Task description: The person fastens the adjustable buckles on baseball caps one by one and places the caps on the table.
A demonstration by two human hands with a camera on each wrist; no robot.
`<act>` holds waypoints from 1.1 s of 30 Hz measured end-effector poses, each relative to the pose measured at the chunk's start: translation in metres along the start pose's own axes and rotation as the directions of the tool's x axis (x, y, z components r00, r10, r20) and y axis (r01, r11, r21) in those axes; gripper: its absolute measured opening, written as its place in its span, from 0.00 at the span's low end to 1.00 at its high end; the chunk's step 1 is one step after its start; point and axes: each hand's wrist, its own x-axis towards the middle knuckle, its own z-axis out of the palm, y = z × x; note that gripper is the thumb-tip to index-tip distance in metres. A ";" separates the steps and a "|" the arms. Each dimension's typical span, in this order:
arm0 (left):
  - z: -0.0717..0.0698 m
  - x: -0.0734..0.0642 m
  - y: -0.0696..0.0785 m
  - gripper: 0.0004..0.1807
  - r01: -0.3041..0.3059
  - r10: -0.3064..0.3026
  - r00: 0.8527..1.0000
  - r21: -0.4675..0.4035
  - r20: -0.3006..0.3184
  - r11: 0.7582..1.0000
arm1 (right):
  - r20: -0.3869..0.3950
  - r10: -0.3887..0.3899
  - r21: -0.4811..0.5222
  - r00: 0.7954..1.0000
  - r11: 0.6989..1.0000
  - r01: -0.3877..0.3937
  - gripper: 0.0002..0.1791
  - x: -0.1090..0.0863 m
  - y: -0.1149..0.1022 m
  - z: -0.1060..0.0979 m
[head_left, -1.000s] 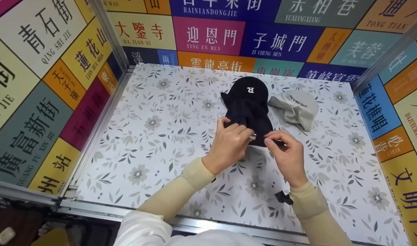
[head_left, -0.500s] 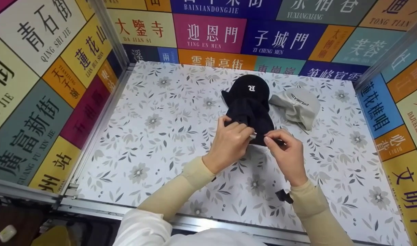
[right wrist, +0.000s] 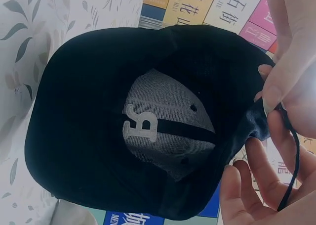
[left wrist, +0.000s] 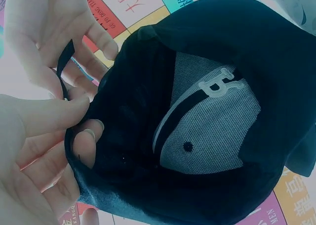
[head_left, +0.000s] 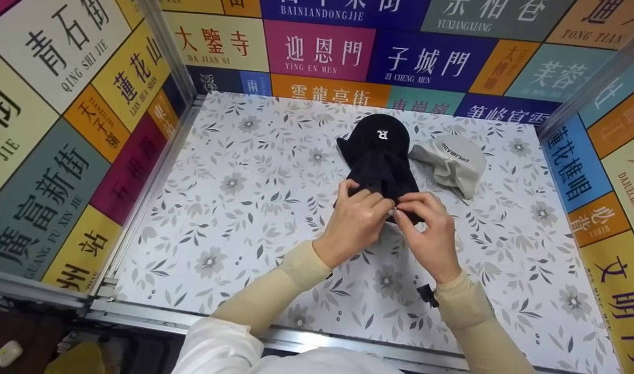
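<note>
A black baseball cap (head_left: 377,136) with a white R-shaped letter lies on the patterned table, its rear edge toward me. My left hand (head_left: 359,221) grips the cap's rear edge, thumb and fingers pinching the fabric. Close against it, my right hand (head_left: 430,231) pinches the black back strap (right wrist: 296,158); the strap's loose end stands out past these fingers. Both wrist views look into the cap, where a light mesh lining (left wrist: 207,131) shows. Fingers hide the spot where strap and cap join.
A beige cap (head_left: 454,161) printed COLORADO lies crumpled to the right of the black one. White floral cloth covers the table (head_left: 233,218). Panels of signs (head_left: 317,54) wall in the back and sides; a metal rail (head_left: 306,340) runs along the front edge.
My right hand has moved left, up against the left hand at the cap's rear edge. A small pale piece visible earlier by the left fingers is now covered. The beige cap stays put.
</note>
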 end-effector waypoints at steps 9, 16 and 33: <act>-0.001 0.001 0.000 0.05 -0.004 0.004 1.000 -0.005 0.001 1.000 | -0.016 -0.005 0.008 1.000 1.000 0.005 0.05 -0.001 0.000 0.001; -0.002 0.001 -0.002 0.04 -0.008 0.008 1.000 0.008 0.013 1.000 | -0.014 0.008 0.030 1.000 1.000 -0.008 0.05 -0.002 0.001 -0.001; -0.003 -0.003 -0.008 0.04 0.006 -0.006 1.000 -0.009 0.023 1.000 | -0.022 0.024 0.047 0.999 0.999 -0.023 0.05 -0.003 0.005 -0.006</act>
